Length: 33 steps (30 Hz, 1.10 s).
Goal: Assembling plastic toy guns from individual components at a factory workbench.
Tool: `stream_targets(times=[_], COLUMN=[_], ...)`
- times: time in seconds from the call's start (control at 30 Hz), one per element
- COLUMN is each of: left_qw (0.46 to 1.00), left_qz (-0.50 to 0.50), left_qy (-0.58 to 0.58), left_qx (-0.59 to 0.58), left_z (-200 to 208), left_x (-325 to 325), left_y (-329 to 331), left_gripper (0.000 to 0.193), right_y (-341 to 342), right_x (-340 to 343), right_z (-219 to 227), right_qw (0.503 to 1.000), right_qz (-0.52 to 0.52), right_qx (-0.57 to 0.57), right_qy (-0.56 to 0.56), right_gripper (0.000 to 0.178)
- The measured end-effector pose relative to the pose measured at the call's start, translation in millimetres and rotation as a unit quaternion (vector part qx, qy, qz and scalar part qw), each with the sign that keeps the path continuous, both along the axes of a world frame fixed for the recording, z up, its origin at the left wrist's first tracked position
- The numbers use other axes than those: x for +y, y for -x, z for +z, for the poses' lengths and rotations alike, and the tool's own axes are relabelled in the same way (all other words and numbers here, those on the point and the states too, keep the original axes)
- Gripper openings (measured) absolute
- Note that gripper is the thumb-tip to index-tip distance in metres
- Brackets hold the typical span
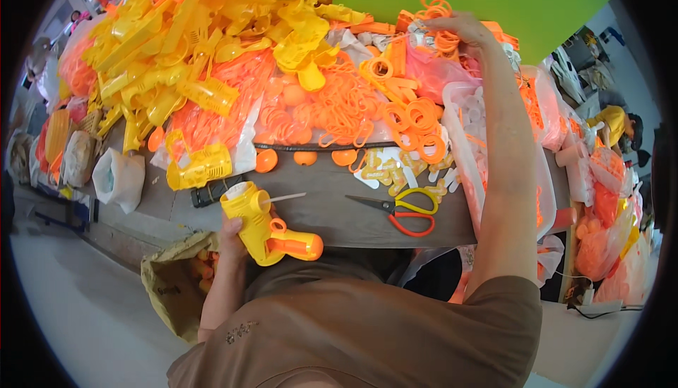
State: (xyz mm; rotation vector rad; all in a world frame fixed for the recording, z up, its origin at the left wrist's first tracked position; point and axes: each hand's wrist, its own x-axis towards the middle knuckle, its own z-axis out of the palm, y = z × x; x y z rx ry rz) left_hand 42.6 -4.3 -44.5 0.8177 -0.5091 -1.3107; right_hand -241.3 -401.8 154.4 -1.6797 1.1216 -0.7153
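My left hand (234,236) is closed around a yellow plastic toy housing (250,217) with an orange cylinder (300,245) at its lower right. A thin pale rod sticks out from behind it, over the table. My right arm stretches far forward, and the right hand (466,29) lies among orange plastic rings (436,5) at the back, fingers extended over them; whether they touch one is unclear. Scissors (395,208) with one yellow and one red handle lie on the table between my arms. Another yellow housing (200,167) rests beyond my left hand.
Yellow plastic parts (212,21) pile high at the back left. Orange straps (332,105), rings and half-domes spread across the middle. A clear bin (462,155) stands under my right arm. A sack (166,282) sits below the table's left. Another person (614,123) sits far right.
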Motion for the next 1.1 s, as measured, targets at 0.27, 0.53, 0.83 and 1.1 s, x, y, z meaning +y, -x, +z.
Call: stream_targets(times=[0.27, 0.53, 0.83, 1.1], left_qw=[0.998, 0.998, 0.999, 0.999], left_qz=[-0.008, 0.004, 0.009, 0.01], left_qy=[0.051, 0.053, 0.038, 0.041], left_qx=[0.041, 0.036, -0.031, -0.029], left_z=[-3, -5, -1, -2], left_x=[-3, -2, -1, -2], left_y=[-2, -3, -3, -3], left_gripper=[0.07, 0.07, 0.071, 0.072], right_y=[-109, -178, -195, -184], right_x=[75, 123, 139, 110], right_z=[-70, -80, -86, -84], right_qw=[0.969, 0.83, 0.816, 0.831], right_qz=[0.151, 0.209, 0.225, 0.246], right_qx=[0.189, 0.416, 0.433, 0.414], right_qy=[0.052, 0.309, 0.309, 0.278], right_gripper=[0.041, 0.039, 0.044, 0.058])
